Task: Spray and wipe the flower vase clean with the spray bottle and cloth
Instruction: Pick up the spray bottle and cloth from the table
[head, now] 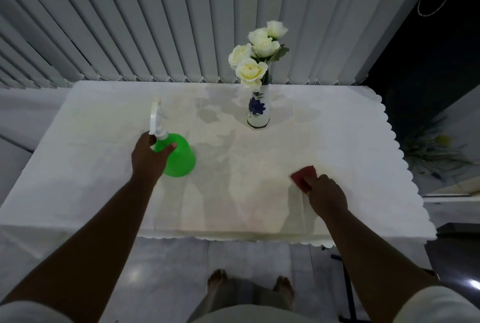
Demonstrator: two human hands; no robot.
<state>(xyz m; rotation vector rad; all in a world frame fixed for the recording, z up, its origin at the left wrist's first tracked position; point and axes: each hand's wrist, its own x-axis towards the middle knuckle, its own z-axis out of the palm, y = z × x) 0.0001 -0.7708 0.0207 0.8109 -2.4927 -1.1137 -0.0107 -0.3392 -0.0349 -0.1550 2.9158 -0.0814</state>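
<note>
Left hand [149,156] is wrapped around the neck of the green spray bottle [179,157], thumb on the right side of the shoulder, fingers curled behind under the white trigger head [156,117]. Closed grip. Bottle base looks to be sitting on the tablecloth [104,166], upright, left of centre on the tabletop.

Right hand [326,196] is closed down onto the red cloth [304,175], fingers pinching its near edge. Cloth lies flat on the tabletop, right of centre, toward the near edge. Only the far part of the cloth shows; the rest is under the fingers.

Flower vase [257,109]: white with blue flower print, upright, standing toward the far edge, a bit right of centre. White roses [255,57] stand in it and lean toward the vertical blinds [181,18] behind the table. Vase is well apart from both hands and touches neither bottle nor cloth.

Room: the middle of the tabletop between bottle, cloth and vase is bare cloth. Right edge is scalloped and has open surface beyond the red cloth. Left edge has a wide bare strip beside the bottle. Near edge overhangs the floor, person's bare feet [249,287] visible below.
</note>
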